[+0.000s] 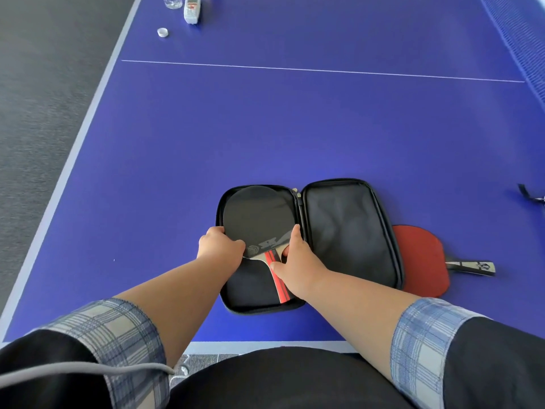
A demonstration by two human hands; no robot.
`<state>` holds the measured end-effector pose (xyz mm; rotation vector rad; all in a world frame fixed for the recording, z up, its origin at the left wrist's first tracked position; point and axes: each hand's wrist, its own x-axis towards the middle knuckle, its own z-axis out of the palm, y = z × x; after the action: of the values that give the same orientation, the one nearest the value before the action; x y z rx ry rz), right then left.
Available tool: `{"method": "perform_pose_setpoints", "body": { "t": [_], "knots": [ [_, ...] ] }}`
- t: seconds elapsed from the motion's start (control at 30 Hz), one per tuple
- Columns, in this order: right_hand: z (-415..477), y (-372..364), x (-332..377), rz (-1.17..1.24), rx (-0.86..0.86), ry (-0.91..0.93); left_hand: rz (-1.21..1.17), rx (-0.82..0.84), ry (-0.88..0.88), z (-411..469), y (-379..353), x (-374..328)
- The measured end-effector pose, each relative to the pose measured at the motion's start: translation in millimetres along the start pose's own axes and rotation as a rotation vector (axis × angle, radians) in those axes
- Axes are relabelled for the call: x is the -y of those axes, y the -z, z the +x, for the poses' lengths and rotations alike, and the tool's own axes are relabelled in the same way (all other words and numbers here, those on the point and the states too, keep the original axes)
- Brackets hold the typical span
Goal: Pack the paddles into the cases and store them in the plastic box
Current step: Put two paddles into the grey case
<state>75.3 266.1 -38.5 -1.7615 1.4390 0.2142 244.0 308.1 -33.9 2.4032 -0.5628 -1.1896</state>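
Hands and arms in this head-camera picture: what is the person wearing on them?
Both hands, left hand and right hand, are bare: no gloves, rings or watch visible. Dark sleeves are rolled above the forearms, showing blue-grey plaid cuffs. A grey cord crosses the left sleeve.

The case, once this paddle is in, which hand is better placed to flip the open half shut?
Probably the right hand: it rests at the paddle handle beside the hinge, nearest the case half lying open on the right. The left hand sits at the far left edge.
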Motion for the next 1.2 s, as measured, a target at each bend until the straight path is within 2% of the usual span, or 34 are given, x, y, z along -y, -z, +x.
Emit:
{"method": "perform_pose_setpoints", "body": {
  "t": [0.13,0.3,0.53,0.73,0.8,0.87,0.97,1.07,1.2],
  "knots": [
    [0.6,0.6,-2.9,0.025,0.004,0.008,0.011,-0.003,-0.002,-2.8,-1.8,-1.0],
    [-5.3,25.1,-16.7,0.065,0.008,0.066,0.139,-0.128,0.061,-23.4,-11.1,-16.2],
    [-17.4,104.9,-84.3,0.133,-0.163,0.029,0.247,-0.108,-0.224,-50.9,-53.5,-68.4],
    [-33.7,168.6,-179.8,-0.067,-0.337,-0.029,0.383,0.171,-0.563,-85.3,-143.5,-113.4],
    [-39.6,186.7,-214.9,-0.160,-0.315,-0.050,0.467,0.260,-0.648,-98.8,-179.8,-125.1],
    [-43.3,201.2,-249.0,-0.332,-0.217,-0.014,0.566,0.307,-0.724,-111.9,-214.3,-136.3],
    [-42.7,210.9,-287.3,-0.535,-0.055,0.060,0.725,0.355,-0.723,-129.6,-254.7,-147.8],
    [-33.3,212.8,-307.0,-0.605,-0.061,0.106,0.973,0.333,-0.706,-139.2,-277.2,-150.3],
    [-21.4,219.0,-316.3,-0.562,-0.083,0.208,0.966,0.277,-0.644,-143.6,-282.9,-154.3]
  ]
}}
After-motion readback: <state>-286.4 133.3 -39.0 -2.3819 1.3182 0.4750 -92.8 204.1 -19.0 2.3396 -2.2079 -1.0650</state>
